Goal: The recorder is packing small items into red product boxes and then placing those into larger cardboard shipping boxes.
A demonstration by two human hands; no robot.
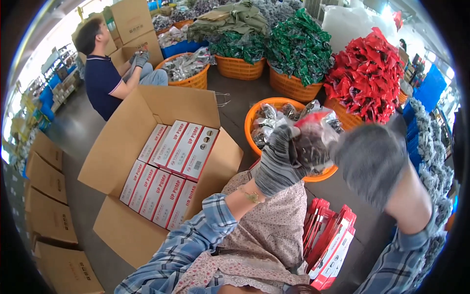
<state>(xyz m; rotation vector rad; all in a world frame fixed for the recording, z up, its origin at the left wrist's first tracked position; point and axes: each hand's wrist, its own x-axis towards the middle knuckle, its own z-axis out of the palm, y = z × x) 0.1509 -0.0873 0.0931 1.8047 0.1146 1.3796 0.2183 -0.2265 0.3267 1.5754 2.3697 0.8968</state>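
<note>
My left hand [280, 160], in a grey striped knit glove, is closed around a see-through plastic bag with a dark part inside [314, 147]. Some red shows at the bag's top edge. Close to the bag's right side is my right hand [369, 164], also gloved in grey. Motion smears its fingers, so I cannot tell whether they grip the bag. Below both hands stands an orange basket [252, 120] filled with similar bagged parts [267, 113].
An open carton [110, 152] at the left holds rows of white and red boxes [160, 192]. Flat red and white boxes [338, 240] lie near my lap. Farther back are baskets of green [299, 46] and red bags [364, 73]. A seated co-worker [105, 73] is at far left.
</note>
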